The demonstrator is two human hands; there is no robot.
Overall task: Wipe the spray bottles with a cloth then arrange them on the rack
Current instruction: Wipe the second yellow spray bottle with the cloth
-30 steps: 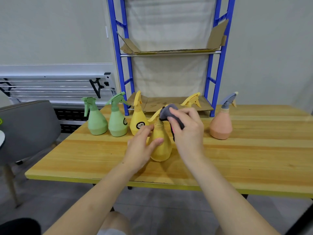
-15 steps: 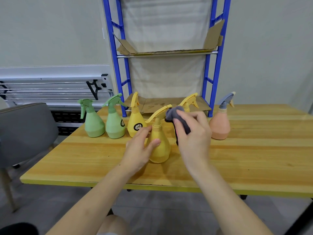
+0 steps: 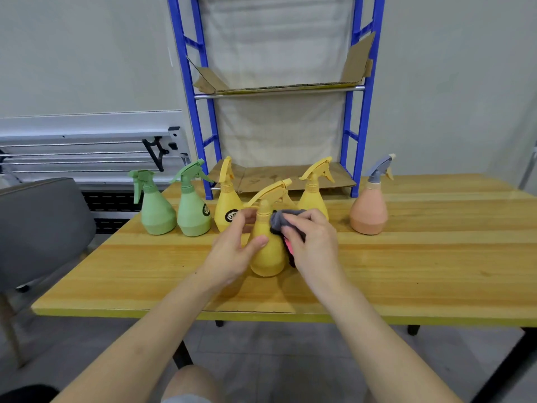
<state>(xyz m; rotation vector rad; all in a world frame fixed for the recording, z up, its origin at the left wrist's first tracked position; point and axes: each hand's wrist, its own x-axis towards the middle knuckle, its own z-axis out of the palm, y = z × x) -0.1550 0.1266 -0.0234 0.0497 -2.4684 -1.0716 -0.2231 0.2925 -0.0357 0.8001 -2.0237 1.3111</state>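
- I am standing the yellow pear-shaped plastic spray bottle upright on the pale wooden table, pulled forward out of the row and near me, so both hands can reach round it and the others stay out of the way.
- I am steadying it with my left hand: the thumb is lying across the front of its belly and the fingers are curling behind its neck, a loose wrap rather than a hard clench, I judge to stop it turning or tipping under the rubbing.
- I am pressing the crumpled grey cloth, with a pink patch showing lower down, against the right shoulder of the bottle with my right hand; the fingers are bunched round the cloth, grasping it, so its wad sits between my fingertips and the plastic.
- The other bottles are waiting behind in a line: two green spray bottles at the left, a yellow labelled spray bottle just behind my left hand, another yellow spray bottle behind the cloth, and a peach spray bottle with a grey trigger apart at the right.
- The blue metal rack with cardboard-lined shelves is standing at the far edge of the table with no bottle on it, so arranging is not yet begun.
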